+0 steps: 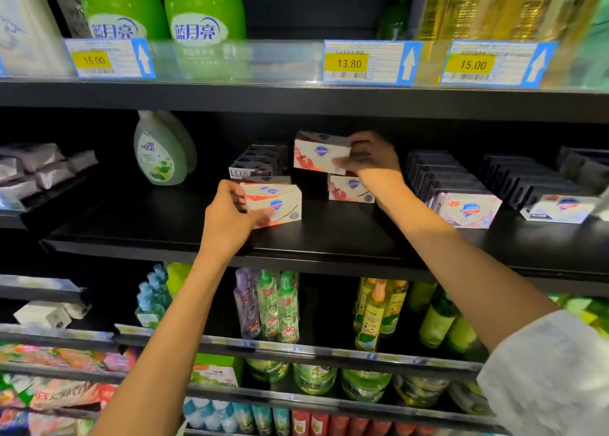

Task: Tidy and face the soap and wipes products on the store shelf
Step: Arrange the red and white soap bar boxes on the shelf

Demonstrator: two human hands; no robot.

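On the black middle shelf [329,238], my left hand [230,218] grips a small stack of red-and-white soap boxes [275,203] near the front. My right hand [370,157] holds another red-and-white soap box [318,152] lifted above a matching box [349,188] that stands on the shelf. A row of purple LUX soap boxes [258,162] sits behind the left stack. To the right run rows of pink-white soap boxes [461,205] and white soap boxes [557,208]. Grey wipes packs [36,168] lie at far left.
A pale green pump bottle [158,152] stands left of the soaps. Above, green detergent bottles [204,14] and price tags [369,61] line the upper shelf. Below hang shelves of small spray bottles [276,307] and yellow-green bottles [375,313].
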